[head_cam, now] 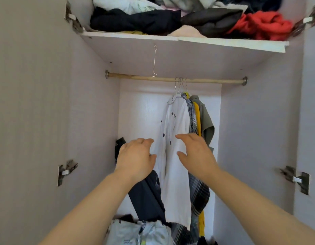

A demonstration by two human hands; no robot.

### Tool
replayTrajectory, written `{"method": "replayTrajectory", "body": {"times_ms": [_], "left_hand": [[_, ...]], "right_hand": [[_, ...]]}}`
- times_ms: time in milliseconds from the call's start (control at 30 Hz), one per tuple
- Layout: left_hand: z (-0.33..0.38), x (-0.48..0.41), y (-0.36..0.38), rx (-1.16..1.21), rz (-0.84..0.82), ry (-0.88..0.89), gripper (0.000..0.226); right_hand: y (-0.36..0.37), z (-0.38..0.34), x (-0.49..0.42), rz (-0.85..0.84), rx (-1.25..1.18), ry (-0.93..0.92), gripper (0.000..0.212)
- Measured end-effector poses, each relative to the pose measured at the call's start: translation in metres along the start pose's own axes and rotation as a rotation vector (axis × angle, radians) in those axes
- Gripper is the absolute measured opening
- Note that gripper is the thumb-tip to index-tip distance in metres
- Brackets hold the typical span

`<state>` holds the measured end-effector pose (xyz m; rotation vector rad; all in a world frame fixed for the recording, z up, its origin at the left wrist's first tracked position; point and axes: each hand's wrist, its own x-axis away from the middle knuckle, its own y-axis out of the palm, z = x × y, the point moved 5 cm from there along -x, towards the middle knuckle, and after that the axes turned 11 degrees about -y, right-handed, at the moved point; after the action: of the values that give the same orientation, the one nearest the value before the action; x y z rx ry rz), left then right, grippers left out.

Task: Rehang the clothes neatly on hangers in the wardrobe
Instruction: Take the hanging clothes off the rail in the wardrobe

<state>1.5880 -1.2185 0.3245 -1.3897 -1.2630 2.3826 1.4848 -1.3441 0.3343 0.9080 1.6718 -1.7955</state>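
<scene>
A white T-shirt with dark lettering (172, 156) hangs from the wooden rail (163, 79) on a metal hanger (176, 84). Behind it hang a plaid shirt (197, 191), a yellow garment (197, 117) and an olive shirt (207, 124). My left hand (135, 158) is at the white shirt's left edge, fingers relaxed, thumb touching the cloth. My right hand (197, 152) reaches to the shirt's right side with fingers extended, holding nothing. A dark navy garment (146, 197) hangs below my left wrist.
A bent wire hook (154, 62) dangles from the shelf (171, 50) above the rail's left part. Crumpled clothes, black (135, 20) and red (264, 23), are piled on that shelf. Light-coloured clothes (139, 232) lie heaped at the wardrobe bottom. Door hinges (67, 170) stick out at both sides.
</scene>
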Motion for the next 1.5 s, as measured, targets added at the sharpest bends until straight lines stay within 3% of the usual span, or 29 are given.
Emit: {"method": "replayTrajectory", "body": {"times_ms": [333, 667, 1167, 1500], "left_hand": [[-0.003, -0.128, 0.047, 0.075, 0.064, -0.028, 0.05], [-0.02, -0.247, 0.094, 0.146, 0.164, 0.064, 0.049], [-0.004, -0.335, 0.139, 0.085, 0.276, 0.169, 0.05], [0.004, -0.374, 0.133, 0.055, 0.357, 0.087, 0.054]], "right_hand": [[0.04, 0.066, -0.126, 0.099, -0.018, -0.084, 0.049], [0.08, 0.125, -0.252, 0.184, 0.148, -0.126, 0.047], [0.094, 0.248, -0.297, 0.371, 0.455, 0.0, 0.038], [0.094, 0.289, -0.327, 0.519, 0.187, -0.036, 0.031]]}}
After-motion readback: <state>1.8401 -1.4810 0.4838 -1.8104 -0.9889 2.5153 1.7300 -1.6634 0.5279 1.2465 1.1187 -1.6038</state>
